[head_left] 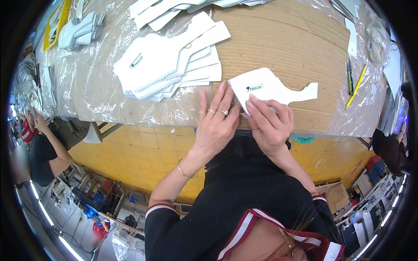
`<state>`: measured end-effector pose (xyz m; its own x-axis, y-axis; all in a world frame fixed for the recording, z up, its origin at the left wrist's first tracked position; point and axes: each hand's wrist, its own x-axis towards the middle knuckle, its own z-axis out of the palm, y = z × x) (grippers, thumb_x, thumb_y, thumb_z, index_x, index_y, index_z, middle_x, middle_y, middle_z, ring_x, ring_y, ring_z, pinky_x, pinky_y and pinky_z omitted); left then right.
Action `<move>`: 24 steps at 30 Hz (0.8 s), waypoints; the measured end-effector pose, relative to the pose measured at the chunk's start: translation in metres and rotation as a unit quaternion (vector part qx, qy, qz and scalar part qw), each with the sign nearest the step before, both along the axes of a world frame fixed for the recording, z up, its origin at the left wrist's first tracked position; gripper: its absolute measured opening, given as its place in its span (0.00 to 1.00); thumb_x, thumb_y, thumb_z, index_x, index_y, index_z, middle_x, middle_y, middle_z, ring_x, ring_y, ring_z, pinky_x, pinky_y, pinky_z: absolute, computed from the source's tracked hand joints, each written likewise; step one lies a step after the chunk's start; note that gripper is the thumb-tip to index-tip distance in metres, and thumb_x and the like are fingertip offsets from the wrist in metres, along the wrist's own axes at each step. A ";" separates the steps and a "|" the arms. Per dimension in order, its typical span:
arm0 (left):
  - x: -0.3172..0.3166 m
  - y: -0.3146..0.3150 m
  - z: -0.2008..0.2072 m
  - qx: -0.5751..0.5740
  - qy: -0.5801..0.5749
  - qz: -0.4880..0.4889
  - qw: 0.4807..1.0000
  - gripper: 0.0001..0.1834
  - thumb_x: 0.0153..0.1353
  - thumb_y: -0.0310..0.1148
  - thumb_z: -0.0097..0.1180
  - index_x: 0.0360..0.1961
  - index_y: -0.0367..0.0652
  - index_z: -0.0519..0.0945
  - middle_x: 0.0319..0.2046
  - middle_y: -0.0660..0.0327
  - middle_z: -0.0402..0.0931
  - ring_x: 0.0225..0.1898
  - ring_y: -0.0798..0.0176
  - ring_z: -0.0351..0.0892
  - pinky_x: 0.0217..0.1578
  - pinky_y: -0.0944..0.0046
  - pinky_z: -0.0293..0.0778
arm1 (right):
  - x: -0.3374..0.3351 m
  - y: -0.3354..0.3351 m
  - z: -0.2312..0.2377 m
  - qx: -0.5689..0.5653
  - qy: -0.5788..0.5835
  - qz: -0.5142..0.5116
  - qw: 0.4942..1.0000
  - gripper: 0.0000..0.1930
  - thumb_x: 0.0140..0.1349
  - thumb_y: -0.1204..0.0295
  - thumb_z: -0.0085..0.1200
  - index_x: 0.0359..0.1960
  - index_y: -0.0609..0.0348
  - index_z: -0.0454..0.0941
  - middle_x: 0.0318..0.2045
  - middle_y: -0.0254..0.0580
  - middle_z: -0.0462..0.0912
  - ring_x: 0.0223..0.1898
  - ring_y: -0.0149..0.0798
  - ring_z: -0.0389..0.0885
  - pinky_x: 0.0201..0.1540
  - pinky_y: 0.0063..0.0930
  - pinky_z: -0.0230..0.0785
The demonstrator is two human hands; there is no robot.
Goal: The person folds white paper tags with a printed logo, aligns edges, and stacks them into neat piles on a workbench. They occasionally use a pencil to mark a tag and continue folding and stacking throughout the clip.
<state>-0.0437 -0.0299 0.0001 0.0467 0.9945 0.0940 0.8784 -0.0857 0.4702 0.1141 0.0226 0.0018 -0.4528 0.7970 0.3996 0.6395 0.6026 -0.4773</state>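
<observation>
Black shirt, left hand fanned, right hand pinching white cutout with small boxed dark label, similar stack beside

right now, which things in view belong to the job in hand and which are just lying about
Likely in the job:
white paddle-shaped piece, held
fanned pile of similar pieces
cardboard beneath the held piece

Likely lying about:
yellow pen-like stick, right
dark pen-like stick beside it
crumpled clear plastic, far right

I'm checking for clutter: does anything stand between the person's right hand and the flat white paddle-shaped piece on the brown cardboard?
Nothing visible does: the right hand touches the piece near its lower edge. The layered stack of white pieces lies to the left.
</observation>
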 end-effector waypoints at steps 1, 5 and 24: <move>-0.001 0.000 0.000 0.002 -0.003 -0.002 1.000 0.14 0.54 0.29 0.63 0.44 0.41 0.82 0.61 0.54 0.70 0.70 0.52 0.61 0.69 0.35 0.46 | -0.001 0.000 0.000 0.002 -0.005 -0.001 1.000 0.14 0.48 0.68 0.67 0.39 0.49 0.87 0.43 0.27 0.86 0.37 0.34 0.79 0.39 0.28 0.66; -0.003 -0.001 -0.002 0.000 -0.012 -0.005 1.000 0.12 0.55 0.30 0.63 0.42 0.41 0.83 0.61 0.53 0.70 0.70 0.52 0.61 0.68 0.33 0.47 | -0.002 0.000 0.001 0.002 -0.018 -0.003 1.000 0.14 0.48 0.69 0.66 0.40 0.48 0.87 0.43 0.27 0.87 0.37 0.34 0.78 0.38 0.28 0.66; -0.006 -0.002 -0.003 0.015 -0.009 -0.017 1.000 0.13 0.55 0.31 0.64 0.43 0.41 0.82 0.61 0.52 0.70 0.69 0.52 0.62 0.68 0.34 0.49 | -0.006 0.002 0.005 0.016 -0.060 0.006 0.998 0.17 0.47 0.73 0.61 0.42 0.50 0.86 0.43 0.28 0.86 0.38 0.34 0.78 0.39 0.29 0.67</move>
<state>-0.0498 -0.0316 -0.0032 0.0790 0.9890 0.1247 0.8665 -0.1300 0.4820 0.1086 0.0242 0.0064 -0.5084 0.7790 0.3671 0.6833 0.6243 -0.3785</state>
